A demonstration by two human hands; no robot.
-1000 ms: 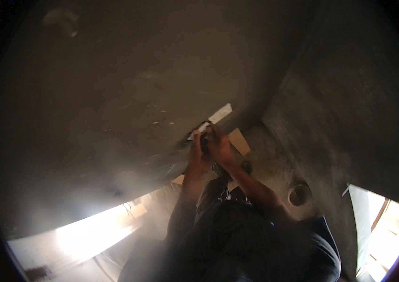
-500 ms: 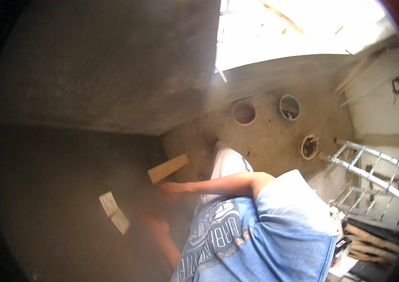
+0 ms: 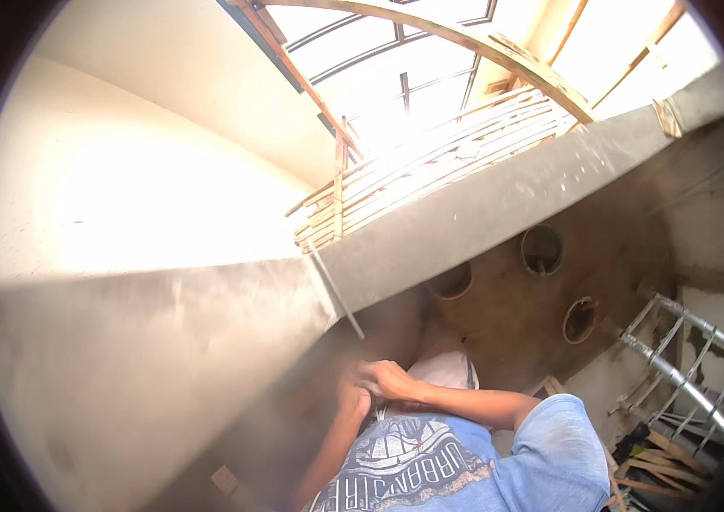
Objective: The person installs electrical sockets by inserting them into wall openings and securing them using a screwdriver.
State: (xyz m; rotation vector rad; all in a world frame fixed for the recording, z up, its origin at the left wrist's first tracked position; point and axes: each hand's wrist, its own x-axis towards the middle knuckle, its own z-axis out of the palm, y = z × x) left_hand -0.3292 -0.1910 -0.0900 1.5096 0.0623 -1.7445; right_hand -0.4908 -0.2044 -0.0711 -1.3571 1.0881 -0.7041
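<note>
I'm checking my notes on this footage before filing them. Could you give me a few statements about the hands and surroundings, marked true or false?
1. The left hand and right hand are close together. True.
2. The person's shirt is red. False: the shirt is blue.
3. A metal ladder appears at the picture's left edge. False: the ladder is on the right side.
4. A curved wooden beam appears near the top. True.

Left grip (image 3: 353,397) and right grip (image 3: 389,379) sit close together before a blue shirt (image 3: 439,461), left of a metal ladder (image 3: 671,371).
</note>
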